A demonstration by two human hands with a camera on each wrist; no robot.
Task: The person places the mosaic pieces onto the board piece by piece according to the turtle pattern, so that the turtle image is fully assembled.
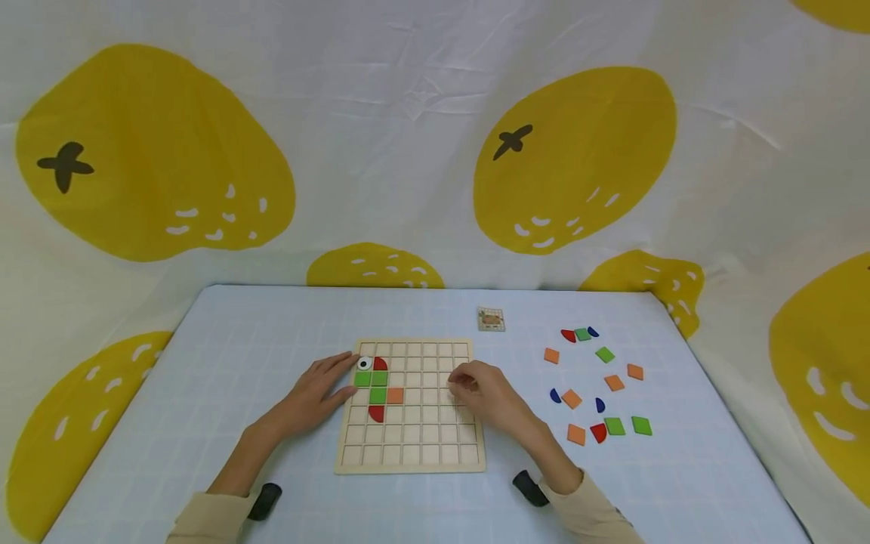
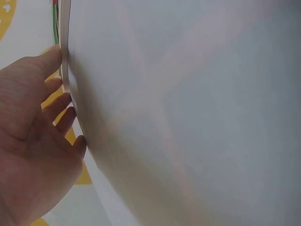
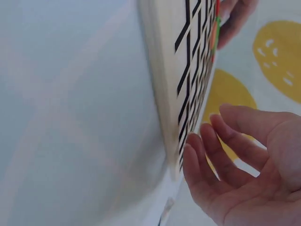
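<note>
A wooden grid board lies on the table. In its upper left part sit a white eye disc, a red quarter-round piece, green squares, an orange square and a second red piece. My left hand rests at the board's left edge, its fingers extended and touching the side in the left wrist view. Over the right-hand columns is my right hand. Its fingers bend loosely in the right wrist view, thumb apart, and no piece shows between them.
To the right lie scattered loose pieces: orange squares, green squares, red quarter-rounds and blue half-rounds. A small picture card lies behind the board. A patterned curtain hangs along the table's far edge.
</note>
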